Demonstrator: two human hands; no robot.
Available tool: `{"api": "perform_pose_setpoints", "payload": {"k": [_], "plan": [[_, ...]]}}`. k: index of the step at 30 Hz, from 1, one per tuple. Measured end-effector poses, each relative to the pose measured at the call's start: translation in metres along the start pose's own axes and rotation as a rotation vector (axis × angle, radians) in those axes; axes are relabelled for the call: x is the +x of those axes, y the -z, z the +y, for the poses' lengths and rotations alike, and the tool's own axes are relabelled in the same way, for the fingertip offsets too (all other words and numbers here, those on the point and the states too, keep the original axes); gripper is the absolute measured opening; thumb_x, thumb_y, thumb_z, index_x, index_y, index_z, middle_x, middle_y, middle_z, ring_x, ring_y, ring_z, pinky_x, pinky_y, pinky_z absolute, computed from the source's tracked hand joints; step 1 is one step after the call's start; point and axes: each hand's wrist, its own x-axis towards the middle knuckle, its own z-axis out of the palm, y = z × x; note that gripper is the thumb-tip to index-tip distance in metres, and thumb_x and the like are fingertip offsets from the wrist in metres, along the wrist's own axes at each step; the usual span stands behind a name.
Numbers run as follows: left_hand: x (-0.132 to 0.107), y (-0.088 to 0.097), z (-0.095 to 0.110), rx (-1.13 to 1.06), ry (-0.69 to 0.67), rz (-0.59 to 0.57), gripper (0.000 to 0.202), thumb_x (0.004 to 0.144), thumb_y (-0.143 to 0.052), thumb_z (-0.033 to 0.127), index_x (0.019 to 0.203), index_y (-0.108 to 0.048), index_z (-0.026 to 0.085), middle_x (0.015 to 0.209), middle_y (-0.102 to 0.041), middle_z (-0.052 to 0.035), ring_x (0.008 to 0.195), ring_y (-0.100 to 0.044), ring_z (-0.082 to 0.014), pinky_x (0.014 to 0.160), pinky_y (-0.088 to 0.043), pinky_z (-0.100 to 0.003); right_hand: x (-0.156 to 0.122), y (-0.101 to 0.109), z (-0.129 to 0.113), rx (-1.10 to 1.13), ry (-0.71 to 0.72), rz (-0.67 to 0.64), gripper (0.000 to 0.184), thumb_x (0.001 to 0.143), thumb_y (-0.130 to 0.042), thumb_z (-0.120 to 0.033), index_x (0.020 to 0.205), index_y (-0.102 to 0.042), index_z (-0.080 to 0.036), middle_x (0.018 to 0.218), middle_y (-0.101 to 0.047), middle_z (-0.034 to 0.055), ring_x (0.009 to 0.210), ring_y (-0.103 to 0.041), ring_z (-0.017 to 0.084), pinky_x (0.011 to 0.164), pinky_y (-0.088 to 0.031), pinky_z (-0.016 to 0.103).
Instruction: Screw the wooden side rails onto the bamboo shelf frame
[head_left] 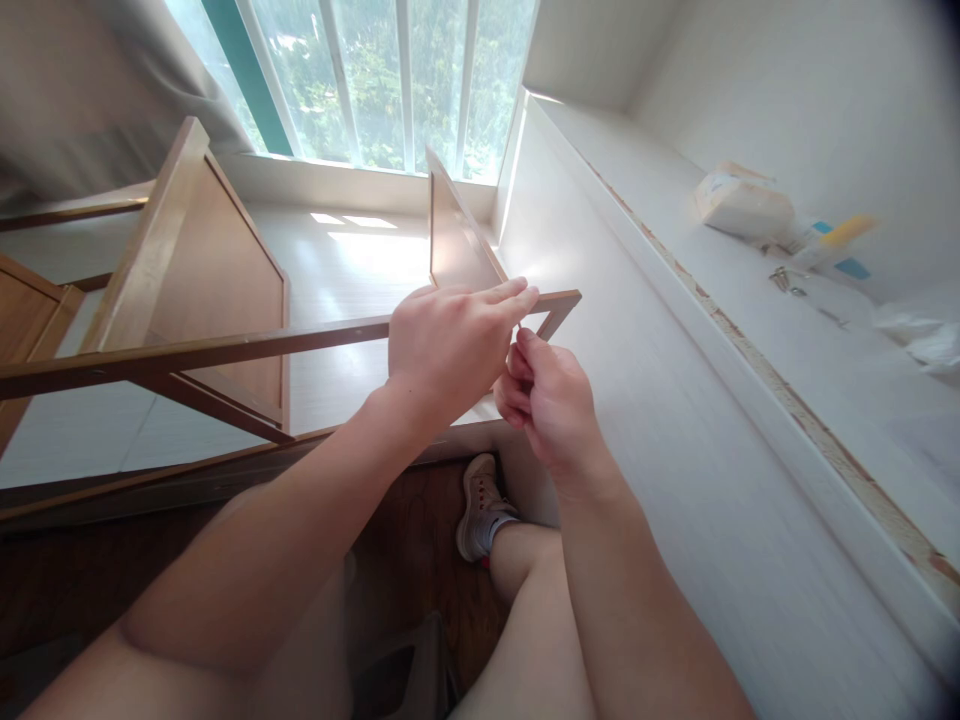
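A wooden furniture frame (225,350) lies on its side in front of me, its long rail running left to right. My left hand (450,340) rests on top of that rail near its right end, fingers stretched along the wood. Just below it my right hand (544,395) is closed in a pinch under the rail's corner (559,305), holding something too small to make out. A slanted wooden panel (457,240) rises behind the hands.
A white wall face (675,420) runs along the right, topped by a ledge (825,340) carrying a packet (742,205), keys and plastic bags. A window (375,80) is ahead. My legs and a sneaker (480,500) are below on dark wood flooring.
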Motion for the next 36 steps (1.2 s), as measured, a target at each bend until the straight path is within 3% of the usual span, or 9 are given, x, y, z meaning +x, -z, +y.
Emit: {"api": "perform_pose_setpoints", "payload": {"k": [14,30,36], "plan": [[-0.0002,0.0009,-0.0007,-0.007,-0.003,-0.01,0.035,0.093,-0.054,0.018,0.117,-0.073,0.035,0.116,-0.075,0.0055,0.074,-0.069,-0.0182,0.062,-0.042,-0.033,0.0015,-0.0036,0.006,-0.121,0.048,0.085,0.047,0.094,-0.054,-0.047,0.058,-0.035,-0.023,0.042,-0.032,-0.0085,0.034,-0.03,0.007,0.033,-0.023,0.022],[0.0002,0.0021,0.0003,-0.008,0.027,-0.039,0.039,0.094,-0.05,0.019,0.12,-0.072,0.038,0.117,-0.074,0.0064,0.078,-0.07,-0.0199,0.064,-0.042,-0.035,0.0004,-0.0026,0.0035,-0.185,0.066,0.083,0.048,0.095,-0.052,-0.05,0.058,-0.035,-0.024,0.04,-0.032,-0.0083,0.033,-0.031,0.008,0.034,-0.023,0.023],[0.0,0.0027,0.0009,-0.017,0.031,-0.043,0.041,0.093,-0.051,0.018,0.121,-0.072,0.039,0.118,-0.074,0.0069,0.078,-0.07,-0.0197,0.065,-0.043,-0.035,-0.0002,0.0001,0.0019,-0.408,0.086,0.158,0.054,0.095,-0.049,-0.056,0.055,-0.038,-0.023,0.041,-0.034,-0.0061,0.037,-0.031,0.009,0.038,-0.024,0.025]]}}
